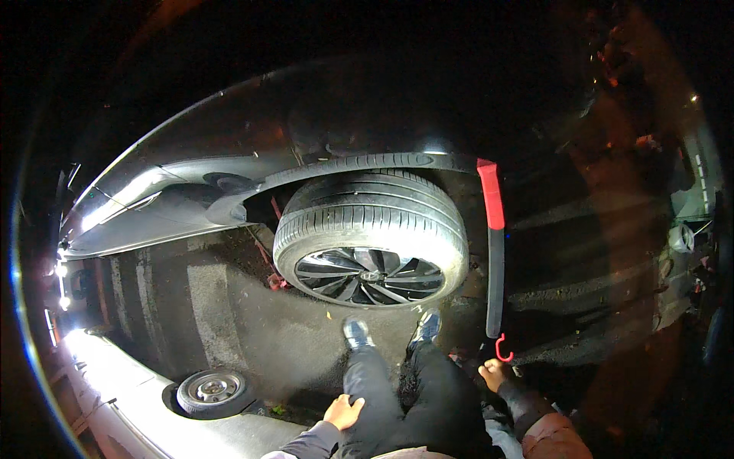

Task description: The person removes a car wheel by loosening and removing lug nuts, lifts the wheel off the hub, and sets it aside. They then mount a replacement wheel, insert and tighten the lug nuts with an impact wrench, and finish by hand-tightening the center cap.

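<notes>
A car wheel with a ribbed tyre (367, 222) and a dark and silver alloy rim (371, 277) sits in the wheel arch in front of me. To its right, a long grey bar (495, 279) with a red upper end hangs down from beside the arch. A red hook (504, 349) is at its lower end. Just below the hook is my right hand (494, 375), its fingers curled closed; what they hold, if anything, is hidden. My left hand (344, 411) lies on my left thigh, thumb apart from the fingers, holding nothing.
The dark car body (252, 161) curves over the wheel. Behind the tyre, low down, is a red object (277, 281), perhaps a jack. A pale car (145, 413) with its own wheel (215, 389) stands at the lower left. My shoes (356, 332) are close to the alloy rim.
</notes>
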A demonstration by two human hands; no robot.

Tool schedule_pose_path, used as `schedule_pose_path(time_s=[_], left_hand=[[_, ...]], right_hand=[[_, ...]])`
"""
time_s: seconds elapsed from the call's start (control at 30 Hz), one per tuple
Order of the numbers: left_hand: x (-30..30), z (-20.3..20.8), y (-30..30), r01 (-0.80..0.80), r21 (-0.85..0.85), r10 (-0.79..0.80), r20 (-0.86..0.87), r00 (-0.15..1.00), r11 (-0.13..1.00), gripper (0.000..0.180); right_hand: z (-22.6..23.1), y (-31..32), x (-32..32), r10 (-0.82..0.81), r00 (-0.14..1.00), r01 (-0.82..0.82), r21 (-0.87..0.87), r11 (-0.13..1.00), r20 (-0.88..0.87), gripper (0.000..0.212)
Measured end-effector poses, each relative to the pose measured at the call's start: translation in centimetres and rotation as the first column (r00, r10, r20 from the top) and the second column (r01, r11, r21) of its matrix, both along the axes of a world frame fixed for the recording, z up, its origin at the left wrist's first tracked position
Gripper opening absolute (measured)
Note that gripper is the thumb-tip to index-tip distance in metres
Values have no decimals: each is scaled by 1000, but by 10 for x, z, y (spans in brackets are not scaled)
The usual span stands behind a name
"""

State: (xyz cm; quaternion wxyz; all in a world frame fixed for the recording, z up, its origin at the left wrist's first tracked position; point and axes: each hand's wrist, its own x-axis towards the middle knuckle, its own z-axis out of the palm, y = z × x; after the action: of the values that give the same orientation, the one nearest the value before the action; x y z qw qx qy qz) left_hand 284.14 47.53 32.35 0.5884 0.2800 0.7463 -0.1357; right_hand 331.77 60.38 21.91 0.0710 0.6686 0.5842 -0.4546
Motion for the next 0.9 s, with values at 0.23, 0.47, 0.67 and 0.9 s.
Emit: schedule_pose_path(time_s=[0.23,0.47,0.67,0.9], left_hand=[[-58,-11,19,50,158,-64,85,994,986,70],[-142,-11,91,-127,463,52,172,984,877,48],[-182,-17,166,-389,467,276,294,915,794,34],[-150,-14,233,-770,168,644,455,615,616,40]], right_hand=[[22,-33,-19,-118,985,106,97,990,127,41],[41,-13,-189,-337,934,324,-120,938,-113,38],[67,26,-293,-295,954,278,-202,939,-57,51],[60,29,-264,-257,965,234,-295,927,-43,54]])
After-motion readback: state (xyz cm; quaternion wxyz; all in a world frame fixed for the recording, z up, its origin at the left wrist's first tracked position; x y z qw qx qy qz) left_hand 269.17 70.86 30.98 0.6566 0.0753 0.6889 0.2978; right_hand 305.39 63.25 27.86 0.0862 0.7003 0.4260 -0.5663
